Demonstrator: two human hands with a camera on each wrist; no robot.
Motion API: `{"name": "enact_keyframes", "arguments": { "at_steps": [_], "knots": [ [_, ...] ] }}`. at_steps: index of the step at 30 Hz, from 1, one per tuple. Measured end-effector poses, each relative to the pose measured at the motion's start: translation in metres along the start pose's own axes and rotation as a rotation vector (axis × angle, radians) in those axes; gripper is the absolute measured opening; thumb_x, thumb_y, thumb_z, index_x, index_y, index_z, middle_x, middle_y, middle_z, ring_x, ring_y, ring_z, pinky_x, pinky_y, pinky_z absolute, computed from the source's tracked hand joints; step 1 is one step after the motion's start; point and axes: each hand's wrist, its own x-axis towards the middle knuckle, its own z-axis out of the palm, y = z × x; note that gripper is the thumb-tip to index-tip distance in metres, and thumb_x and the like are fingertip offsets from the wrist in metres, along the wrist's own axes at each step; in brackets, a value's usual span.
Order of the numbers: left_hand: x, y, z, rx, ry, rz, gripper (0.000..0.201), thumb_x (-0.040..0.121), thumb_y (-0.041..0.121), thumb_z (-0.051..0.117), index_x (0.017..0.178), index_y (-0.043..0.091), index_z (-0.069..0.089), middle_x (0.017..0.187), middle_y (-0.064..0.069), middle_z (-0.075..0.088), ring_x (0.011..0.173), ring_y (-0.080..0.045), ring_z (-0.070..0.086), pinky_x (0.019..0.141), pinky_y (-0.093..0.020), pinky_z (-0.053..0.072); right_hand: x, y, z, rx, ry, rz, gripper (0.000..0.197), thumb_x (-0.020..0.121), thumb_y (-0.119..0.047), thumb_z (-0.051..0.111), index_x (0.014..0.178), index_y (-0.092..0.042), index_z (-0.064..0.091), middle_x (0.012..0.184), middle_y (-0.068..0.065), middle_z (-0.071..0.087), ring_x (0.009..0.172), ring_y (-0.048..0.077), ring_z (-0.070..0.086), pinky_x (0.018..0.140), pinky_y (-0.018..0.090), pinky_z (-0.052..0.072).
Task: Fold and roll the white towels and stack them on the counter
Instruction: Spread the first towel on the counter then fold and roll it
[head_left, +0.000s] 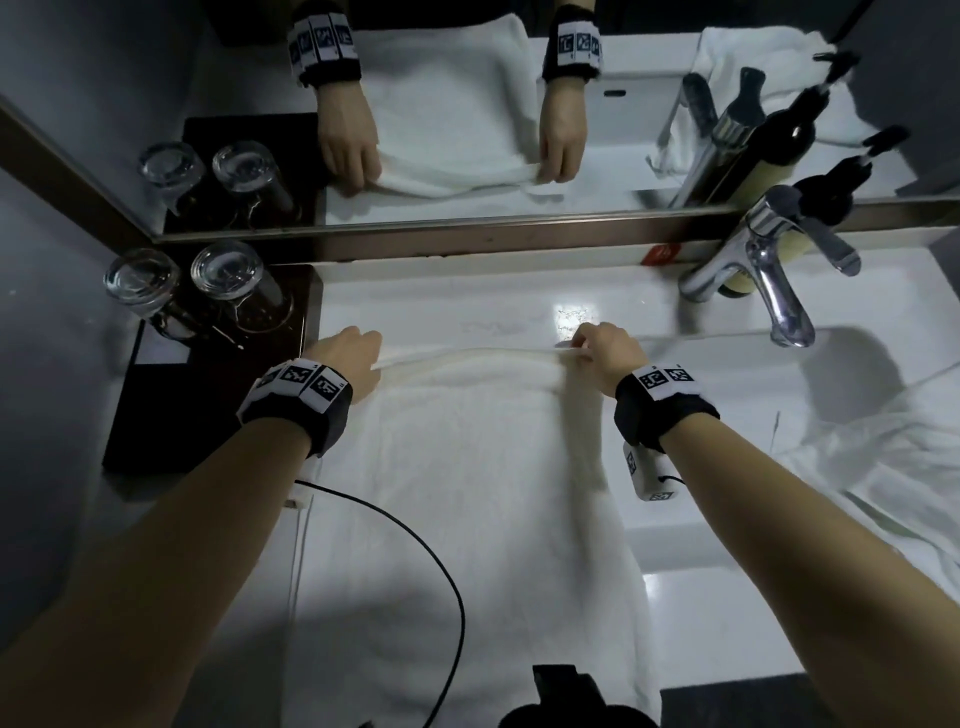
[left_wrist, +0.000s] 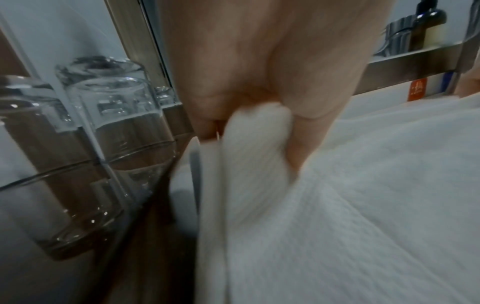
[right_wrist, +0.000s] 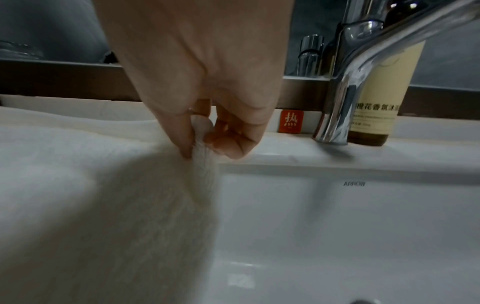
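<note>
Standing upside down at about ten o'clock in the head view are two clear glasses (head_left: 143, 283) (head_left: 228, 273). They sit side by side on a dark tray (head_left: 156, 410). Nothing can be seen inside them, and they show again in the mirror (head_left: 467, 104) behind.

Next comes the left hand (head_left: 348, 358), close to the tray's right edge. Its fingers are curled tight. In the left wrist view the thumb and fingers (left_wrist: 298, 144) pinch the far left corner of the white towel (head_left: 467, 493), and the cloth bunches up between them.

This towel lies long and flat on the white counter (head_left: 701, 613), from the middle down to six o'clock. Its far edge is pulled into a straight line between the two hands.

Then comes the right hand (head_left: 608, 348), a bit right of the middle. It is closed too. In the right wrist view its thumb and fingers (right_wrist: 182, 139) squeeze the far right corner of the towel into a small peak.

Right of that hand is the white sink (head_left: 857, 374). A second white towel (head_left: 893, 467) lies crumpled in it at about three o'clock and spills over the near rim.

At about two o'clock stands a shiny tap (head_left: 774, 270). A small red sticker (right_wrist: 291, 121) sits just left of it. A bottle (right_wrist: 381, 92) of pale yellow liquid stands just behind the tap.
</note>
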Motion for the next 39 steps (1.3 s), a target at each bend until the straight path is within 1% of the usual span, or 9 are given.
{"name": "enact_keyframes", "arguments": {
  "at_steps": [6,15,19,24,27,29,31,35,39],
  "knots": [
    [-0.014,-0.010,-0.035,-0.013,-0.020,0.094,0.023,0.081,0.019,0.053,0.064,0.019,0.037,0.075,-0.001,0.051,0.079,-0.027,0.051,0.073,-0.031,0.030,-0.004,-0.001,-0.031,-0.129,-0.037,-0.126,0.026,0.092,-0.007,0.049,0.112,-0.006,0.064,0.114,0.021,0.048,0.107,0.035,0.051,0.087,0.032,0.042],
    [-0.046,-0.023,-0.048,-0.153,0.478,0.060,0.022,0.075,0.025,0.068,0.067,0.021,0.048,0.094,-0.007,0.047,0.079,-0.026,0.049,0.086,-0.041,0.033,-0.023,-0.012,-0.056,-0.001,0.385,-0.214,0.020,0.086,-0.005,0.057,0.102,0.003,0.067,0.102,0.025,0.054,0.095,0.039,0.055,0.080,0.038,0.042],
    [-0.064,-0.028,-0.029,-0.193,0.366,0.082,0.029,0.079,0.013,0.063,0.068,0.020,0.038,0.085,-0.001,0.041,0.070,-0.027,0.044,0.076,-0.036,0.035,-0.046,-0.001,-0.048,-0.060,0.324,-0.220,0.023,0.085,-0.015,0.066,0.093,0.006,0.066,0.096,0.024,0.056,0.094,0.039,0.054,0.075,0.041,0.045],
    [-0.076,-0.018,-0.011,-0.099,0.229,0.062,0.025,0.077,0.000,0.054,0.079,0.022,0.042,0.096,0.000,0.051,0.086,-0.026,0.053,0.079,-0.034,0.033,-0.068,0.000,-0.035,-0.067,0.280,-0.301,0.015,0.084,-0.006,0.065,0.093,0.005,0.066,0.100,0.023,0.056,0.097,0.038,0.053,0.078,0.040,0.041],
    [-0.080,-0.004,0.000,-0.012,0.061,0.087,0.013,0.083,0.025,0.059,0.093,0.026,0.050,0.101,0.007,0.056,0.098,-0.019,0.054,0.090,-0.036,0.034,-0.078,-0.001,-0.022,-0.086,0.205,-0.316,0.014,0.085,-0.004,0.061,0.095,0.003,0.067,0.104,0.021,0.055,0.102,0.036,0.051,0.078,0.037,0.039],
    [-0.081,0.007,0.008,0.011,-0.060,0.064,0.032,0.083,0.057,0.052,0.098,0.029,0.054,0.096,0.011,0.054,0.100,-0.017,0.054,0.092,-0.036,0.035,-0.083,0.000,-0.014,-0.088,0.151,-0.308,0.015,0.086,-0.005,0.059,0.097,0.001,0.067,0.105,0.020,0.055,0.104,0.034,0.051,0.080,0.040,0.044],
    [-0.079,0.015,0.013,-0.051,-0.086,0.017,0.038,0.085,0.064,0.041,0.093,0.031,0.057,0.096,0.010,0.058,0.096,-0.017,0.056,0.089,-0.035,0.038,-0.086,0.001,-0.008,-0.090,0.109,-0.279,0.018,0.087,-0.007,0.057,0.100,0.000,0.067,0.107,0.019,0.055,0.106,0.033,0.050,0.081,0.040,0.045],
    [-0.068,0.022,0.011,-0.117,0.228,0.036,0.014,0.090,0.035,0.052,0.097,0.023,0.051,0.109,0.001,0.054,0.096,-0.022,0.055,0.083,-0.037,0.042,-0.086,0.002,-0.002,-0.055,0.083,-0.235,0.019,0.088,-0.009,0.056,0.100,-0.001,0.067,0.105,0.019,0.054,0.105,0.033,0.049,0.081,0.041,0.046],
    [-0.051,0.022,0.011,0.168,0.356,-0.030,0.035,0.081,0.018,0.063,0.112,0.020,0.048,0.116,-0.001,0.051,0.108,-0.021,0.049,0.090,-0.036,0.035,-0.082,0.003,-0.005,-0.025,0.077,-0.215,0.020,0.088,-0.009,0.056,0.102,-0.002,0.067,0.105,0.019,0.054,0.105,0.033,0.050,0.083,0.041,0.047]
  ]
}}
